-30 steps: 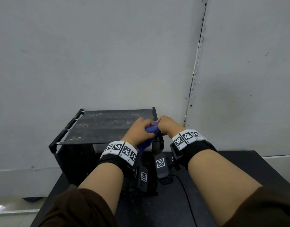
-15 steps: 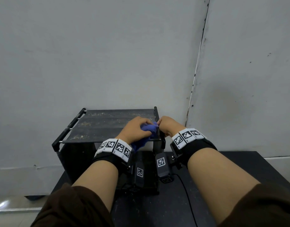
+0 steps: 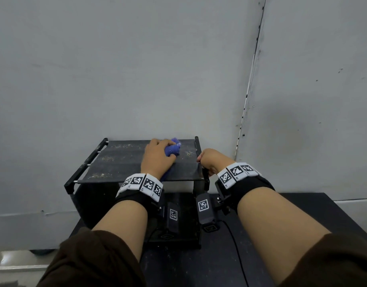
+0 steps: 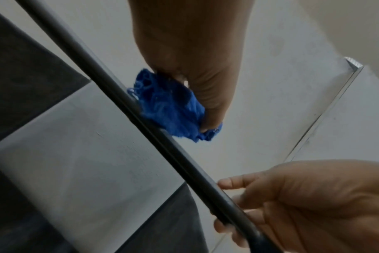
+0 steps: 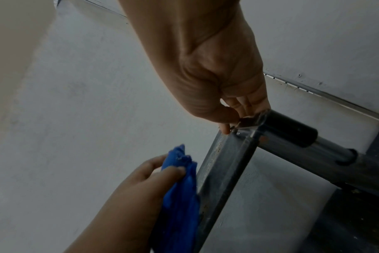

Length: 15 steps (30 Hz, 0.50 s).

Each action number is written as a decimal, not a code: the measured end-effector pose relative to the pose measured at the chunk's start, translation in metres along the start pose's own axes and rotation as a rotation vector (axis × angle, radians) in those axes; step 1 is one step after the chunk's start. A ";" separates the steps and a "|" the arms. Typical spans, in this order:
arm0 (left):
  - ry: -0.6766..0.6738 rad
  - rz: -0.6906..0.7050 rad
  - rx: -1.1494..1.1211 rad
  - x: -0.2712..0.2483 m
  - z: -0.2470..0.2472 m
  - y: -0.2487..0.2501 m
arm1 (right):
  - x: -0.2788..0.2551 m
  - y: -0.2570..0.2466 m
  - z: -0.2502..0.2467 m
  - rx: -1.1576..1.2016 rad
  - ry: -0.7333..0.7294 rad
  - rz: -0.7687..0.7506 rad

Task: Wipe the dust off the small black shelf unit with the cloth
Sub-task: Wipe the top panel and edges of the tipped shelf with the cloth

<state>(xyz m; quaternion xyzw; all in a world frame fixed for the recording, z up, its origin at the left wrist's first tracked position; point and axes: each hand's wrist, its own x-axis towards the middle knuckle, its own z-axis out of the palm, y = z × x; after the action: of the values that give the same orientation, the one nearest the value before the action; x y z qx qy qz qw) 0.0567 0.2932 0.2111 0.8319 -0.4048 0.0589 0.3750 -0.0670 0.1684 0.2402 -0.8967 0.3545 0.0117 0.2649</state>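
The small black shelf unit (image 3: 120, 162) stands on a black table against the wall, with pale dust specks on its top panel. My left hand (image 3: 157, 157) grips a crumpled blue cloth (image 3: 172, 149) and presses it on the back right part of the top. In the left wrist view the cloth (image 4: 171, 109) lies against the shelf's edge rail (image 4: 93, 68). My right hand (image 3: 208, 160) holds the shelf's right side rail near the front corner; its fingers (image 4: 238, 184) curl round the rail. In the right wrist view the right hand (image 5: 218, 82) pinches the shelf's corner (image 5: 249, 123), and the cloth (image 5: 180, 188) touches the panel edge.
A grey wall (image 3: 137, 69) rises directly behind the shelf, with a vertical seam strip (image 3: 251, 83) to the right. The black table (image 3: 302, 214) extends right of the shelf. A thin black cable (image 3: 234, 243) runs across the table near my right forearm.
My left hand has carried the cloth from the right front edge back onto the shelf top. My right hand has come apart from the cloth and stays at the right rail.
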 end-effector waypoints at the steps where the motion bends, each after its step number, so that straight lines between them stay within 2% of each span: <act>1: -0.035 0.026 -0.029 0.001 0.004 0.007 | 0.002 0.001 0.000 0.021 0.007 -0.003; 5: -0.164 0.155 0.029 0.008 0.025 0.030 | 0.004 0.004 -0.001 0.085 0.022 0.006; 9: -0.287 0.146 0.146 0.018 0.042 0.032 | 0.007 0.007 -0.004 0.242 0.002 0.052; 12: -0.278 0.066 0.220 0.027 0.040 0.020 | 0.010 0.007 -0.007 0.310 -0.052 0.081; 15: -0.175 -0.056 0.228 0.036 0.031 0.006 | 0.012 0.007 -0.010 0.287 -0.069 0.090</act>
<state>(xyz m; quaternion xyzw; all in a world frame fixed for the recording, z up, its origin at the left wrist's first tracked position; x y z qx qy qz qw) 0.0698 0.2473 0.2065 0.8820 -0.4034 0.0215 0.2428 -0.0636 0.1517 0.2432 -0.8319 0.3829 0.0036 0.4018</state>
